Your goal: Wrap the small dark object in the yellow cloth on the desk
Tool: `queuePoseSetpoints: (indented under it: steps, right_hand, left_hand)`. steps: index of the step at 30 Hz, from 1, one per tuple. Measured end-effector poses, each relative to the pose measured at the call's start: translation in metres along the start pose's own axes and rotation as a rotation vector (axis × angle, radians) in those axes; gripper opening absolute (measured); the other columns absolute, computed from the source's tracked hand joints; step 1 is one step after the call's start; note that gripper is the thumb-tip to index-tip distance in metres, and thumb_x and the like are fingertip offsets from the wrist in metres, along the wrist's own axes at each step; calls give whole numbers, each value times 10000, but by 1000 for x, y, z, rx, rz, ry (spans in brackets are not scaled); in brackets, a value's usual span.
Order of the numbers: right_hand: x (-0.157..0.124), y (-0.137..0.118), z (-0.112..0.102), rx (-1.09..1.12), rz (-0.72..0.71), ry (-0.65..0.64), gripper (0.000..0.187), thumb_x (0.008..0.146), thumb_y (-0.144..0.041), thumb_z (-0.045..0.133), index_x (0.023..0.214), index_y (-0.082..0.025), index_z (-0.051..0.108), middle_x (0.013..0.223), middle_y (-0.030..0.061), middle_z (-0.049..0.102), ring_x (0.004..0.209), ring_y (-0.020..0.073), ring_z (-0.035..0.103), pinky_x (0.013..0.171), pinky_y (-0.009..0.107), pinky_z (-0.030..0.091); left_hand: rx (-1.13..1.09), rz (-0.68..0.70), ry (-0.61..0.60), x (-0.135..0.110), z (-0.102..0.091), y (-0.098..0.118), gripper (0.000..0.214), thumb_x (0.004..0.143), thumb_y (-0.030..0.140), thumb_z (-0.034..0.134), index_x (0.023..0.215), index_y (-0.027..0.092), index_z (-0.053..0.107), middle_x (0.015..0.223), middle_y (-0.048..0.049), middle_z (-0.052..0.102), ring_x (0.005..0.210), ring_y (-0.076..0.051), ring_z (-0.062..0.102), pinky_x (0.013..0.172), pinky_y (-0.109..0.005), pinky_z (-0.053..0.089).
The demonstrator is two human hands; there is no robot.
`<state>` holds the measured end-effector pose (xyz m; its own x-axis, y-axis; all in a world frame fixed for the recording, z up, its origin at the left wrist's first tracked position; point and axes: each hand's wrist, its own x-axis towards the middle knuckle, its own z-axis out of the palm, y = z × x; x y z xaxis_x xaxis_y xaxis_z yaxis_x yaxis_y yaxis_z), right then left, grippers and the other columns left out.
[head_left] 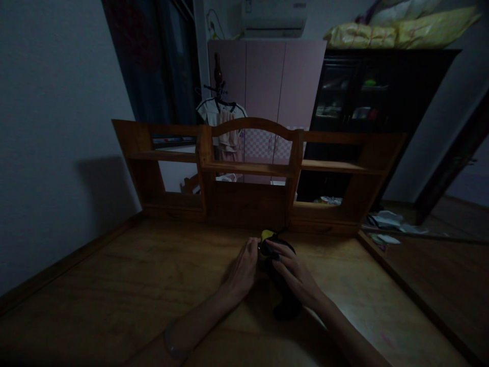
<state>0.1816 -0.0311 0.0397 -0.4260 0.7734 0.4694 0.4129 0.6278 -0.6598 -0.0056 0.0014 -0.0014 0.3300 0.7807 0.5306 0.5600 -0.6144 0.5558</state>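
A black and yellow tool (284, 300), shaped like a power drill, lies on the wooden desktop in front of me. Its yellow part is at the far end, and a dark handle-like part reaches back toward me. My right hand (296, 272) is closed over the upper part from the right, thumb and fingers pressed on it. Against the tool's left end rests my left hand (244, 265), its fingers bent together at a small shiny part. What lies between those left fingertips is hidden. Dim light blurs the tool's details.
Along the desk's (114, 285) far edge stands a wooden shelf unit (248, 204). A raised rim (412, 295) runs down the right side, and a wall (57, 153) stands at the left. Beyond are pink cabinets (263, 86), a dark cabinet (408, 92) and hanging clothes (225, 122).
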Motion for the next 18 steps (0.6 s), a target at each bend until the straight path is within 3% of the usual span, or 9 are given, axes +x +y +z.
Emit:
queuePoseSetpoints:
  steps: [4, 9, 18]
  right_hand:
    - [-1, -1, -2, 24, 14, 23, 351, 982, -351, 419, 1290, -299, 579, 1432, 25, 473, 1319, 232, 420, 1126, 421, 314]
    - [-2, -5, -1, 53, 29, 16, 393, 990, -349, 402, 1371, -301, 485, 1456, 25, 440, 1346, 219, 380, 1149, 417, 274]
    - [-1, -5, -1, 51, 32, 23, 384, 991, -333, 403, 1362, -293, 493, 1414, 41, 479, 1300, 210, 435, 1125, 387, 314]
  left_hand:
    - [-24, 25, -3, 0, -1, 3, 585, 787, 126, 590, 1301, 227, 330, 1230, -104, 475, 1157, -233, 506, 1002, -413, 432]
    - [-44, 6, -7, 2, -2, 4, 588, 752, 136, 626, 1263, 237, 352, 1190, -81, 487, 1115, -234, 520, 971, -409, 447]
    - [-8, 7, -76, 1, 5, -4, 642, 716, 156, 669, 1269, 251, 358, 1215, -77, 471, 1143, -246, 505, 991, -418, 425]
